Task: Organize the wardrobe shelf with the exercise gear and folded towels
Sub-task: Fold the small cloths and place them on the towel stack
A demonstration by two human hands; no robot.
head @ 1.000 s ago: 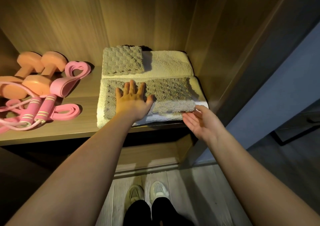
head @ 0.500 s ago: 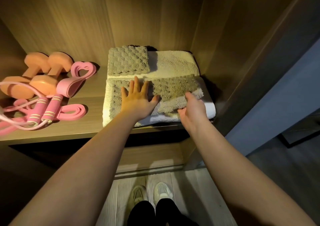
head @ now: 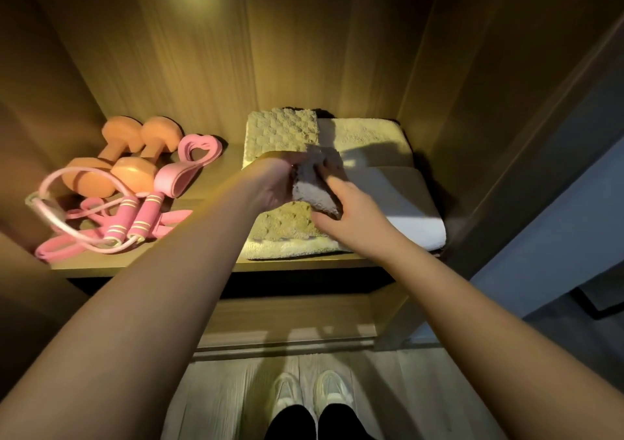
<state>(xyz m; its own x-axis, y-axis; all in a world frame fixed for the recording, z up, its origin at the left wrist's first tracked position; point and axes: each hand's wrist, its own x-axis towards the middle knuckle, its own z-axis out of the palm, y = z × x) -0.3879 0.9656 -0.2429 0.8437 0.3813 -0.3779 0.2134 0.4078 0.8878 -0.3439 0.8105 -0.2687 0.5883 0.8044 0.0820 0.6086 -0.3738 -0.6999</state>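
Right, your left hand (head: 270, 186) and right hand (head: 354, 220) both pinch the small grey waffle-weave towel (head: 310, 193); square edges, lay flat on cream folded towel (head: 288, 249) below them.

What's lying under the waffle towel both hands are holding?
A larger folded white towel on the shelf; its right half and front edge show. The waffle towel, left hand and right hand cover the rest.
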